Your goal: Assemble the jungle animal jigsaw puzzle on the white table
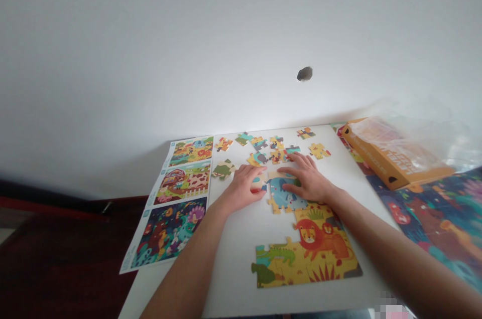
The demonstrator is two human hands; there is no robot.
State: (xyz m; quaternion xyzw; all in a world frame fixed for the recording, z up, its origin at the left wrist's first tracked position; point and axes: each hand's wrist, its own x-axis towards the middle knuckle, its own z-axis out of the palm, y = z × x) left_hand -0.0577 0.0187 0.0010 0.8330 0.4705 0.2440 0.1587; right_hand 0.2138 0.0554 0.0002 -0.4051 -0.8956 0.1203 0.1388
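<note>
My left hand (243, 186) grips a small puzzle piece (258, 182) between thumb and fingers, right beside the left edge of the elephant section (282, 193). Over the right part of that blue elephant section lies my right hand (309, 178), fingers spread, its thumb and fingertips touching the pieces. Joined below is the lion section (324, 241), with a crocodile section (280, 256) at its lower left. Several loose pieces, among them a green one (223, 169) and a yellow one (319, 151), lie beyond my hands. My right palm hides part of the picture.
A sheet with three printed pictures (181, 183) lies along the table's left side. To the right, an orange puzzle box (384, 158) with clear plastic wrap (417, 138) rests on a dark, colourful assembled picture (433, 208). A white wall (188, 48) rises behind the table.
</note>
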